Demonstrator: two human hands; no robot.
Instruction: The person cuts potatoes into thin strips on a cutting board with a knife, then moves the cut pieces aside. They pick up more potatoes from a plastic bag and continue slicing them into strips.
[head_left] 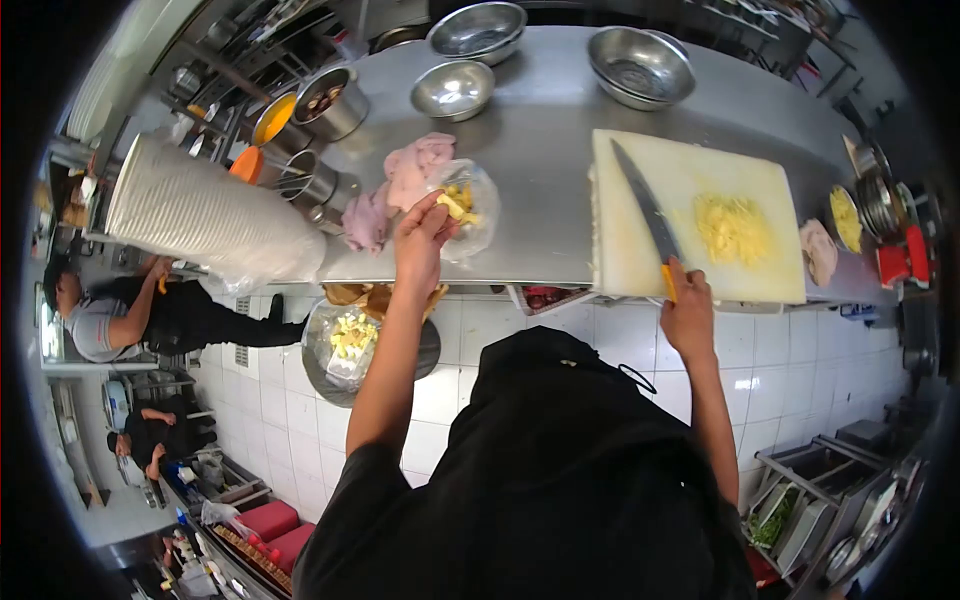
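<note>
My left hand point(421, 240) is closed on a pale yellow peeled piece point(457, 208), possibly ginger, above a clear plastic bag point(480, 235). More yellow pieces lie inside that bag. Pink cloths point(418, 165) are bunched beside it on the steel table. My right hand point(688, 312) grips the orange handle of a kitchen knife point(650, 208). Its long blade lies flat over the cream cutting board point(625, 250), pointing away from me. To the right of the blade sits a pile of fine yellow shreds point(732, 228).
Steel bowls point(452, 90) stand along the far side. Stacked white containers point(200, 210) and metal pots point(335, 105) occupy the left. A bin point(325, 375) with yellow scraps is below the table edge. Another person point(130, 315) stands at left; a cloth point(818, 252) lies right of the board.
</note>
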